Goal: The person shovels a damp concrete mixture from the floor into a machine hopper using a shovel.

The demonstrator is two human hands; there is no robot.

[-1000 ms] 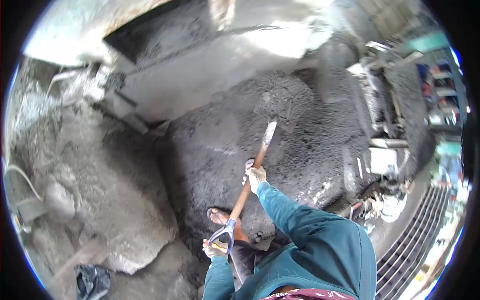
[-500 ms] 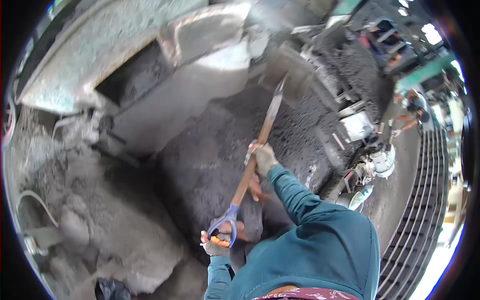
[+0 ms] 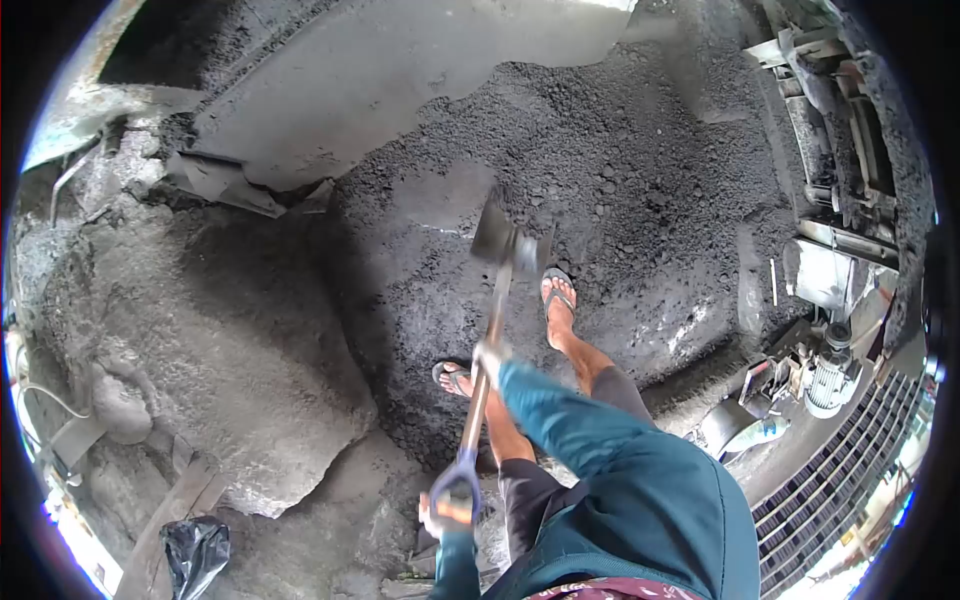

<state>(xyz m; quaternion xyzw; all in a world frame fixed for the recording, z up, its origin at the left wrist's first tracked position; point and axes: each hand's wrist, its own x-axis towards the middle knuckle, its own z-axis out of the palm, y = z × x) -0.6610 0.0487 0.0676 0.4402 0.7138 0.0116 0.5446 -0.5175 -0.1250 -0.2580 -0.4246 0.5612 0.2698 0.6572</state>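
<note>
A shovel [image 3: 474, 425] with a wooden shaft and a blue D-shaped handle slants across the middle, its metal blade [image 3: 493, 235] low over the dark ground near my feet. At the handle end, my left hand [image 3: 440, 515] is wrapped round the grip. Midway along the shaft, my right hand [image 3: 488, 362] is closed around the wood, slightly blurred and wearing a pale glove. Dark, crumbly material [image 3: 640, 150] spreads beyond the blade. My sandalled right foot [image 3: 558, 297] stands beside the blade, and my left foot [image 3: 455, 379] shows left of the shaft.
A big grey, dust-covered block [image 3: 220, 340] rises on the left. Across the back runs a smooth sloping plate [image 3: 330, 85]. On the right are a motor [image 3: 829, 382], a dark slatted grating [image 3: 840, 480] and machine frames [image 3: 810, 140]. A black plastic bag [image 3: 195, 552] lies lower left.
The shovel blade has swung from the machinery at the upper right back toward my feet. My right hand has moved down and slightly left. The view has tilted lower, bringing both feet into sight.
</note>
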